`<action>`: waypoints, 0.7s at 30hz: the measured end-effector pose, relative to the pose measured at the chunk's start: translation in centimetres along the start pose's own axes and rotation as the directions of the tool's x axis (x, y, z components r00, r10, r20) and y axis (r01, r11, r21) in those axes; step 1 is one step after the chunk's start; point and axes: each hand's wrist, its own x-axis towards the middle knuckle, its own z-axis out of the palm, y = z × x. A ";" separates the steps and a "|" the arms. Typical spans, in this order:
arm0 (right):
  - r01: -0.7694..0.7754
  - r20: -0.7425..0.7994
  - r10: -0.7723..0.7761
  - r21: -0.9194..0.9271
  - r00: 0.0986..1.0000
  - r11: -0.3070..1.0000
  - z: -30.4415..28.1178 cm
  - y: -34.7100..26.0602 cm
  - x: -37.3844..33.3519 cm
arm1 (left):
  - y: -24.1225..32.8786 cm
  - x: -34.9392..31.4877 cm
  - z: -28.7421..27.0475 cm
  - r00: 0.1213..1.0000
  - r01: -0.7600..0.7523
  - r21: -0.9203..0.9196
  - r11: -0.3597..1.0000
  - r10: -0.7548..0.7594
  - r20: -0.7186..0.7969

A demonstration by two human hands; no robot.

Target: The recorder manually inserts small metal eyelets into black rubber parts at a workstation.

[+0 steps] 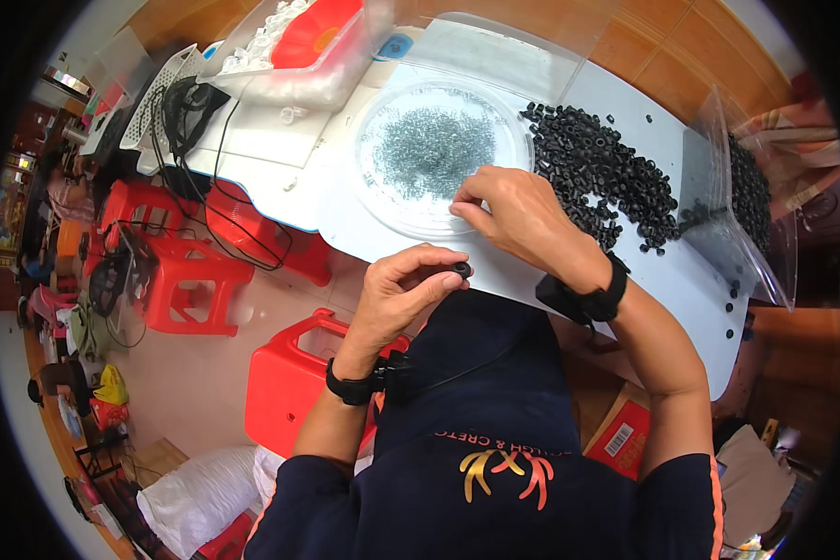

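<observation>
My left hand (pixel 411 289) pinches a small black round cap (pixel 462 270) with a hole in it, between thumb and forefinger, just off the table's near edge. Thumb and fingertips of my right hand (pixel 523 219) are pressed together over the near right rim of a round clear tray (pixel 371 201). Whatever they hold, if anything, is too small to make out. Many tiny shiny metal pieces (pixel 429 140) lie spread in that tray. Right of it, a large heap of small black ring-shaped parts (pixel 597 168) covers part of the white table (pixel 383 241).
A clear bin (pixel 719 187) with more black parts lies at the table's right end. Toward the back left stands a plastic tub (pixel 336 84) holding white pieces and a red dish. Black cables (pixel 159 140) hang off the left side. Red stools (pixel 280 392) stand on the floor.
</observation>
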 end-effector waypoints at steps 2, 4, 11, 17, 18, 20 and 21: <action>-0.043 0.079 0.050 -0.081 0.996 0.996 0.3 -0.3 1.0 | 0.1 -0.1 -0.1 1.000 -0.005 -0.001 1.000 0.005 -0.002; -0.081 0.153 0.106 -0.164 0.982 0.983 0.7 -0.3 1.8 | 0.2 -0.1 0.1 0.999 0.011 -0.032 0.999 -0.012 -0.045; -0.112 0.193 0.153 -0.210 0.969 0.971 0.8 0.1 2.2 | 0.0 0.2 0.5 0.994 0.055 -0.275 0.960 -0.080 -0.081; -0.222 0.105 0.206 0.177 0.973 0.959 -1.8 0.3 0.2 | 0.1 1.5 1.1 0.996 0.041 -0.342 0.939 -0.066 -0.059; -0.277 0.133 0.243 0.413 0.961 0.868 -2.4 0.1 -0.4 | 0.2 1.8 1.3 0.995 0.059 -0.303 0.951 -0.080 -0.060; -0.376 0.233 0.304 0.701 0.924 0.606 -4.1 -1.0 -1.7 | 0.3 2.3 2.0 0.997 0.039 -0.239 0.970 -0.053 -0.053; -0.378 0.230 0.311 0.699 0.922 0.607 -4.2 -0.9 -2.5 | 0.4 2.6 2.4 0.999 0.017 -0.172 0.985 -0.025 -0.046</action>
